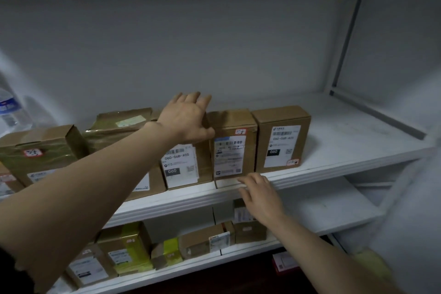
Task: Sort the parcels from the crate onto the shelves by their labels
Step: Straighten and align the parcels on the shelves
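Note:
Several brown cardboard parcels stand in a row on the white upper shelf (346, 141). My left hand (187, 118) reaches over the row and rests on top of the parcel labelled 060 (183, 167), fingers spread and thumb against its front corner. Just right of it stand a taped parcel (232, 148) and another labelled parcel (281, 138). My right hand (260, 194) hovers with relaxed fingers at the shelf's front edge below the taped parcel, holding nothing. The crate is out of sight.
More taped parcels (40, 150) fill the shelf's left side, with a water bottle (10, 112) behind them. The lower shelf (322, 210) carries several small boxes (126, 248). A white upright (346, 38) bounds the right end.

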A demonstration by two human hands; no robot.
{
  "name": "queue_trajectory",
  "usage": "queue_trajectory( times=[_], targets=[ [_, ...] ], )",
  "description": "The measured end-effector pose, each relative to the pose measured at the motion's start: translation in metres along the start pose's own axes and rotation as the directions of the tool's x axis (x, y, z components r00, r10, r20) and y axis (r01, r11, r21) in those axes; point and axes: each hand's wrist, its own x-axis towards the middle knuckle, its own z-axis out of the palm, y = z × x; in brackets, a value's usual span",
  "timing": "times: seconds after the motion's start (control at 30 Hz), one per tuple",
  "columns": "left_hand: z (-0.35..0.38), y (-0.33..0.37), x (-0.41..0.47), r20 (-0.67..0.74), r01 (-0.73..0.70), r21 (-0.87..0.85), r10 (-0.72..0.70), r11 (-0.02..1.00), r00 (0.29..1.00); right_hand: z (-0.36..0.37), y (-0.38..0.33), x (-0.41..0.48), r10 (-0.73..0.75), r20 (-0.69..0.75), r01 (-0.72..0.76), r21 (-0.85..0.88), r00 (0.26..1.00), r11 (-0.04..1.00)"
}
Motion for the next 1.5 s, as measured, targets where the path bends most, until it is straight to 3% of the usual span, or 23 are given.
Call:
queue_trajectory(
  times=[0.13,0.33,0.47,0.93,1.33,1.43,1.5],
  targets=[
    [-0.010,0.052,0.032,-0.060,-0.180,-0.108,0.175,0.978,0.983,-0.016,0.031,-0.005,0.065,-0.062,-0.066,-0.012,0.996,0.998],
    [0.001,0.112,0.070,0.090,-0.336,-0.103,0.345,0.936,0.934,-0.030,0.062,-0.004,0.066,-0.033,-0.068,-0.054,0.997,0.996],
    [0.020,0.116,0.080,0.143,-0.304,-0.018,0.303,0.953,0.942,-0.032,0.068,0.001,0.050,0.023,-0.047,-0.105,0.998,0.993],
    [0.031,0.112,0.088,0.099,-0.281,0.059,0.275,0.958,0.956,-0.029,0.081,0.019,0.037,0.111,-0.027,-0.087,0.993,0.996],
    [0.031,0.117,0.080,0.127,-0.222,-0.032,0.224,0.975,0.966,-0.030,0.080,0.013,0.004,0.088,0.002,-0.063,0.996,0.998],
    [0.028,0.123,0.064,0.013,-0.245,-0.048,0.246,0.968,0.969,-0.033,0.078,0.004,-0.006,0.058,0.009,-0.044,0.998,0.999],
    [0.034,0.127,0.045,-0.258,-0.361,-0.061,0.335,0.931,0.906,-0.035,0.077,-0.005,-0.004,-0.009,0.004,-0.003,1.000,1.000]
  ],
)
